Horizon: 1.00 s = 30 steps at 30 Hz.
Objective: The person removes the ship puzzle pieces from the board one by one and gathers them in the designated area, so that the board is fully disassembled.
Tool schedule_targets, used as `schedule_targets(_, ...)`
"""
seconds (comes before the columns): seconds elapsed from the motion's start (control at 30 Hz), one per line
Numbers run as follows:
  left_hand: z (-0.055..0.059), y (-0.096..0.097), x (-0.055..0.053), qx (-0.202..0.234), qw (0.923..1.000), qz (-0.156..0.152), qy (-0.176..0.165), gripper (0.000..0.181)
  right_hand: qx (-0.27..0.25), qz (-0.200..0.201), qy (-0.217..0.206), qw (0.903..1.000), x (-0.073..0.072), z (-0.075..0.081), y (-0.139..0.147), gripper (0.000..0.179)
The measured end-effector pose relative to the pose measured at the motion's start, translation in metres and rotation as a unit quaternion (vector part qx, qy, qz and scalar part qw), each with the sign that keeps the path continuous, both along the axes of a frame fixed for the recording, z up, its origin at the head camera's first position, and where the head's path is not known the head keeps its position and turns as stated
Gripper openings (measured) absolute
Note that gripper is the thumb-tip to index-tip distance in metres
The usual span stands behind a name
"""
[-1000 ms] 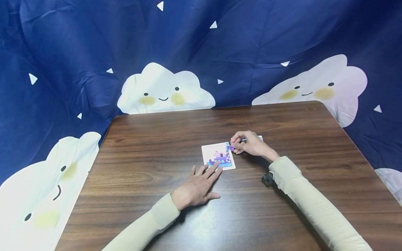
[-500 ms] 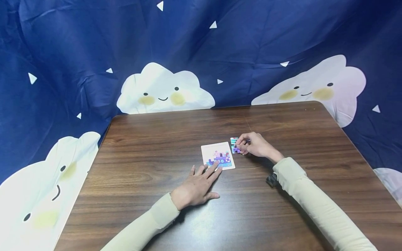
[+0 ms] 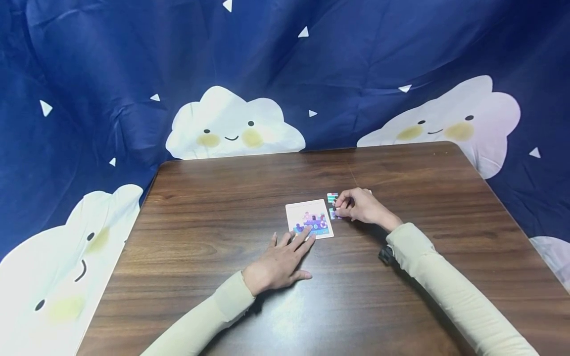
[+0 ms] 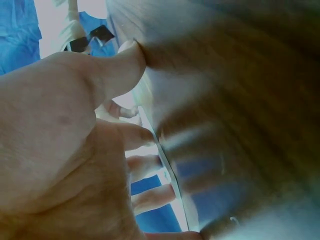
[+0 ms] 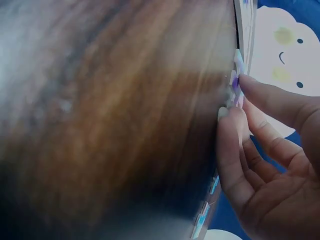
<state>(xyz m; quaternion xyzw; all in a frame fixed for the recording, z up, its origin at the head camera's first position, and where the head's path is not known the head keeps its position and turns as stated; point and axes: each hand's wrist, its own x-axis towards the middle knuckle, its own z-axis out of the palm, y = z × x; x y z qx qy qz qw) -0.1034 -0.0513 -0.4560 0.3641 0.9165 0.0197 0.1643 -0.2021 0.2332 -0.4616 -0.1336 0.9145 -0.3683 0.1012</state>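
A square white-bordered picture card (image 3: 303, 209) with a purple ship lies on the table, edge-on in the left wrist view. My left hand (image 3: 278, 262) rests on its near edge, fingers spread and straight. To the card's right, my right hand (image 3: 366, 206) pinches a small purple puzzle piece (image 3: 333, 214) between thumb and fingertips, low at the tabletop. The same purple piece (image 5: 236, 82) shows side-on in the right wrist view. Just beyond it lies a teal-and-white puzzle piece (image 3: 331, 198), apart from the card. The fingers hide part of the purple piece.
More small flat pieces (image 5: 201, 221) lie on the table near the right hand, mostly hidden behind it in the head view. The brown wooden table (image 3: 213, 207) ends at a blue curtain (image 3: 347, 64) with printed clouds.
My right hand has drawn slightly right, away from the card's upper right corner. The purple piece now lies beside the card, below the teal-and-white piece. My left hand stays put.
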Motion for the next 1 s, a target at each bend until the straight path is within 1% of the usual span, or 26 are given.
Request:
schedule_targets(0.1,0.0,0.0,-0.001,-0.001,1.0,-0.002,-0.003,0.088,0.005,-0.002,0.005,1.0,-0.001,0.0,-0.001,0.01)
schedule_targets(0.2,0.001,0.0,-0.001,-0.001,1.0,-0.003,-0.009,0.088,0.004,-0.006,-0.002,1.0,0.0,0.0,-0.002,0.01)
schedule_targets(0.33,0.003,0.0,-0.002,0.001,0.9999,-0.009,-0.015,0.087,-0.007,-0.004,-0.006,0.9999,0.001,0.002,-0.006,0.007)
schedule_targets(0.4,0.005,-0.001,-0.003,0.005,0.9998,-0.013,-0.012,0.085,-0.013,0.003,-0.001,0.9999,0.001,0.003,-0.009,0.006)
schedule_targets(0.5,0.006,-0.002,-0.004,0.009,0.9998,-0.02,0.0,0.082,-0.022,0.013,0.009,0.9996,0.001,0.005,-0.014,0.006)
schedule_targets(0.6,0.008,-0.003,-0.003,0.009,0.9995,-0.024,0.017,0.079,-0.033,0.025,0.013,0.9991,0.0,0.006,-0.019,0.014)
schedule_targets(0.7,0.009,-0.003,-0.001,0.007,0.9992,-0.022,0.033,0.076,-0.044,0.038,0.008,0.9983,0.0,0.007,-0.024,0.02)
schedule_targets(0.83,0.01,-0.003,0.001,0.005,0.9979,-0.023,0.06,0.074,-0.058,0.054,-0.004,0.9969,0.0,0.006,-0.032,0.016)
schedule_targets(0.93,0.007,-0.002,0.002,-0.002,0.9961,-0.03,0.083,0.074,-0.062,0.068,-0.014,0.9957,-0.001,0.006,-0.038,0.012)
schedule_targets(1.0,0.006,0.0,0.003,-0.009,0.9953,-0.03,0.092,0.075,-0.059,0.077,-0.014,0.9952,-0.001,0.005,-0.041,0.012)
